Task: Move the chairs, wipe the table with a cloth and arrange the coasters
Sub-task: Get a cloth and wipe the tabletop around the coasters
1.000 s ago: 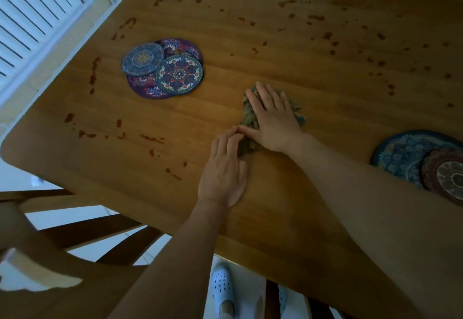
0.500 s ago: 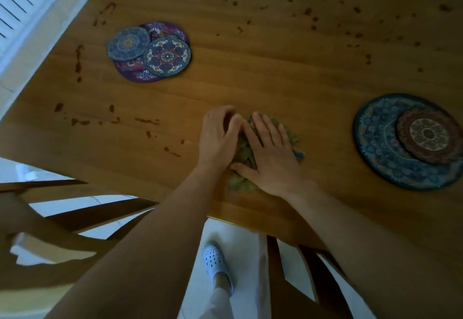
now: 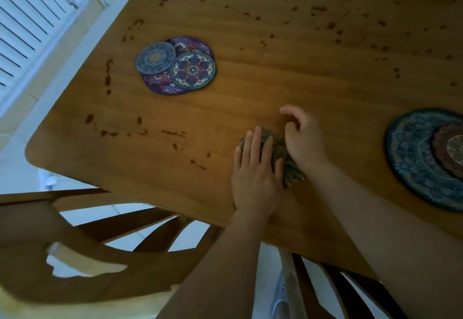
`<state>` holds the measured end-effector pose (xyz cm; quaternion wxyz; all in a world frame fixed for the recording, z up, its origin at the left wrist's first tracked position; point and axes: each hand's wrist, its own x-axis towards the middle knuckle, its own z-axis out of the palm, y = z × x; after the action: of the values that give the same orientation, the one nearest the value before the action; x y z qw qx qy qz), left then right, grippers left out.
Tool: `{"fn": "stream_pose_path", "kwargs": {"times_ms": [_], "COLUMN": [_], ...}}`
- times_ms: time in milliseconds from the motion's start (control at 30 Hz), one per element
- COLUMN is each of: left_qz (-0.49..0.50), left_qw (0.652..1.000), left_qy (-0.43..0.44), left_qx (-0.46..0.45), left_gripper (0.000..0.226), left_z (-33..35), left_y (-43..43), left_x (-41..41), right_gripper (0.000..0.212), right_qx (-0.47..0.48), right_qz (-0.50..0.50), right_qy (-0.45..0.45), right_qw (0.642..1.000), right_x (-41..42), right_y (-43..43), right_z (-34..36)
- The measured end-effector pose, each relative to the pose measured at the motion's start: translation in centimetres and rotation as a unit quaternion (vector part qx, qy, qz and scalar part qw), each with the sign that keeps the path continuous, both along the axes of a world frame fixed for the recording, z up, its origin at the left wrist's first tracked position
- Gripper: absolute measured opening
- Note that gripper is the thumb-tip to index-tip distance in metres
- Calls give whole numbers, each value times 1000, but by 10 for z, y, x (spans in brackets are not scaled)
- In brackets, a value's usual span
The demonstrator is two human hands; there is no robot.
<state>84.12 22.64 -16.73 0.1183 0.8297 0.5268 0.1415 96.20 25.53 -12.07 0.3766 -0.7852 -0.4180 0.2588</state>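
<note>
Your honey-brown table (image 3: 300, 88) carries reddish-brown spots (image 3: 107, 75); your cloth (image 3: 288, 168) is dull green; the coasters (image 3: 193, 70) show blue, purple and green-rimmed mandalas; the mat (image 3: 411, 158) is dark blue.

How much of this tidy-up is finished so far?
Early. A chair looks pulled clear of the table. The left hand presses flat on the cloth, the right hand curls over it. Dark stains dot the wood, so wiping is barely begun, and the coasters lie overlapped, unarranged.
</note>
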Motion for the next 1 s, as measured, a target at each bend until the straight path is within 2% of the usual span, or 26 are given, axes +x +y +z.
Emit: {"fn": "stream_pose_path", "kwargs": {"times_ms": [67,167,333,467,600,767,1000], "left_qz": [16,142,237,304,338,314,77], "left_qw": [999,989,969,949,940,948,993], "left_qy": [27,45,74,80,51,46,82], "left_qx": [16,6,-10,-33,-25,-32,19], "left_gripper": [52,54,58,60,60,56,52], "left_z": [-2,-1,2,6,7,8,5], "left_y": [9,23,61,98,145,180,91], "left_x": [-14,-33,-83,-133,-152,-135,-102], "right_gripper": [36,41,46,49,54,53,54], "right_qx": [5,16,-19,-35,-50,-58,-56], "right_qz": [39,103,128,135,139,143,138], "right_qy": [-53,-124,-245,-293,-317,-333,-338], "right_qw": [998,987,961,946,937,930,929], "right_x": [-13,-35,-55,-58,-58,-60,-61], "right_y": [16,37,52,51,53,53,53], "right_z": [-6,-16,-38,-38,-39,-40,-40]}}
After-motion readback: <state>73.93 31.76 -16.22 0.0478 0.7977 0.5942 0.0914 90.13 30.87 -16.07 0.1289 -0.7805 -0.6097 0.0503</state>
